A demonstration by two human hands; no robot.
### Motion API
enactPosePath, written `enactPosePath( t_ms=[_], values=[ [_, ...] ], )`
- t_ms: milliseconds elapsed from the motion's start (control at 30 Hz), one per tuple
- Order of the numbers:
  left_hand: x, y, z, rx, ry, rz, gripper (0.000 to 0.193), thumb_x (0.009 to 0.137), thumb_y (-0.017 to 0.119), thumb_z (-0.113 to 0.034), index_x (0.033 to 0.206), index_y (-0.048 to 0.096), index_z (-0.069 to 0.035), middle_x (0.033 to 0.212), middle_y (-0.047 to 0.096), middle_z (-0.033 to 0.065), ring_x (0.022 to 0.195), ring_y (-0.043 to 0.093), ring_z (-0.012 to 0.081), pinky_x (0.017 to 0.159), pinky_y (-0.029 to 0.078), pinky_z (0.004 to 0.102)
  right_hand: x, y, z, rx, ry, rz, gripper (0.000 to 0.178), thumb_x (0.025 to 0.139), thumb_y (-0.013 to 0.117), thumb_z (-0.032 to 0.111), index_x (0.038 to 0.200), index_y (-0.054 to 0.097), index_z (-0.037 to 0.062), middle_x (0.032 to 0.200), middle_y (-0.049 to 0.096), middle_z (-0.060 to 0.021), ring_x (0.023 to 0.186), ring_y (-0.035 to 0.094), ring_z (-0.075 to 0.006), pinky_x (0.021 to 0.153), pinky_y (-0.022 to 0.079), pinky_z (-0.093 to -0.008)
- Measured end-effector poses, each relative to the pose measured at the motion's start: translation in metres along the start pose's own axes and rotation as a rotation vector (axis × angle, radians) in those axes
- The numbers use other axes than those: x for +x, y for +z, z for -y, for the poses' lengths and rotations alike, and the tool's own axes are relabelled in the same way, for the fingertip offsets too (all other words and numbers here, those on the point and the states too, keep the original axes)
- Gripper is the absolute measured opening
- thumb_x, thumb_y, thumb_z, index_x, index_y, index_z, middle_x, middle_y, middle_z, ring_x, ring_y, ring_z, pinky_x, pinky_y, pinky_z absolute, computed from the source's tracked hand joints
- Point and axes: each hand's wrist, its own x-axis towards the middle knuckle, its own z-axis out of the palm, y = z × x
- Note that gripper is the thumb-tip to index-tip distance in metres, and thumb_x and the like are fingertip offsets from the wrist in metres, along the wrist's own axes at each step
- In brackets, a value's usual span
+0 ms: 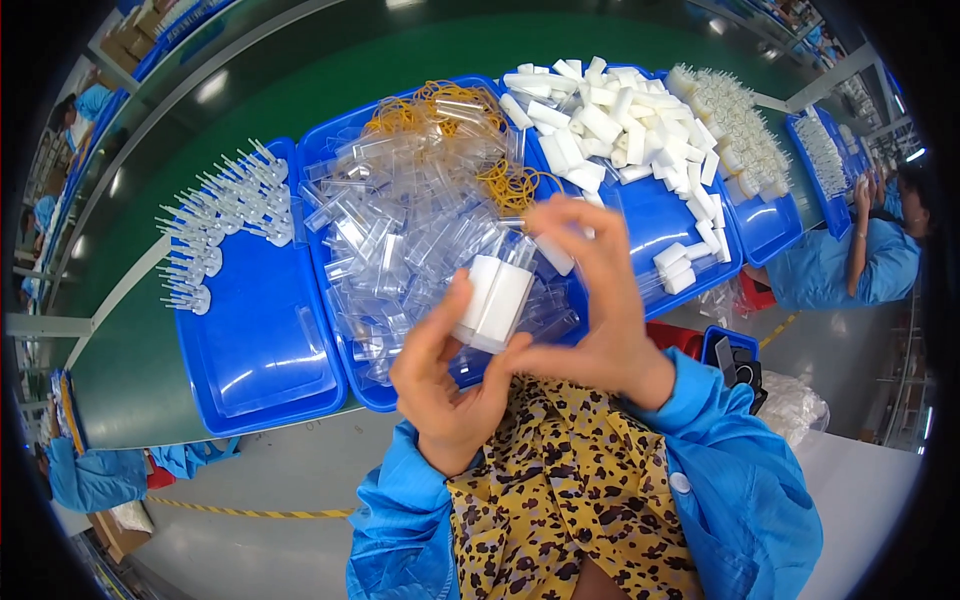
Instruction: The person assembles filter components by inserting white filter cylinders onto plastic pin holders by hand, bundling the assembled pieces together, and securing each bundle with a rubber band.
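Note:
My left hand (pixel 435 395) is closed around a small bundle of white blocks (pixel 497 300), gripping it by its sides. Clear plastic sleeves (pixel 515 250) stick up at the far end of the bundle. My right hand (pixel 610 300) is blurred and arched beside it, thumb and index finger wide apart. Its thumb tip lies near the bundle's lower end. A blurred white block (pixel 555 255) shows within that arch; whether the fingers touch it I cannot tell. Beneath both hands is a blue tray (pixel 335 345) heaped with clear plastic sleeves (pixel 375 235).
Yellow rubber bands (pixel 510 188) lie on the sleeves. To the right, a blue tray (pixel 650 225) carries loose white blocks (pixel 620 120), then white spiky pieces (pixel 735 120). On the left, another tray (pixel 250 370) holds pale pronged pieces (pixel 235 200). A co-worker (pixel 840 255) sits at far right.

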Motion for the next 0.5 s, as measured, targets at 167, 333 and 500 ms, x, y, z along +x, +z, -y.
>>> enactPosePath(
  t_ms=[167,333,500],
  values=[
    [0.0,-0.027,-0.003,0.161,-0.024,-0.005,0.056,0.079,0.071,0.002,0.129,0.047,0.007,0.129,0.05,0.0248,0.118,0.054,0.0324,0.093,0.051,0.0394,0.022,-0.05,-0.067,-0.201,0.106,0.019,0.027,0.076,0.066,0.003,0.102,0.066,0.0036,0.09,0.063,-0.011,0.081,0.062,-0.0213,0.072,0.049,-0.0298],
    [0.003,-0.028,0.001,-0.032,-0.151,-0.066,0.046,0.085,0.067,-0.004,0.127,0.051,0.0,0.13,0.05,0.021,0.117,0.054,0.0318,0.091,0.053,0.0423,0.023,-0.036,-0.057,-0.119,0.227,0.13,0.011,0.076,0.064,0.001,0.086,0.066,0.0023,0.078,0.063,-0.0094,0.066,0.062,-0.0201,0.059,0.048,-0.0304],
    [0.009,-0.029,-0.005,-0.192,-0.218,-0.094,0.036,0.086,0.066,-0.005,0.12,0.056,0.002,0.128,0.049,0.0214,0.116,0.054,0.0306,0.093,0.05,0.0392,0.016,-0.022,-0.043,-0.229,0.037,0.392,0.019,0.074,0.07,0.005,0.093,0.067,0.0034,0.083,0.062,-0.0083,0.078,0.062,-0.0256,0.066,0.048,-0.0342]
  ],
)
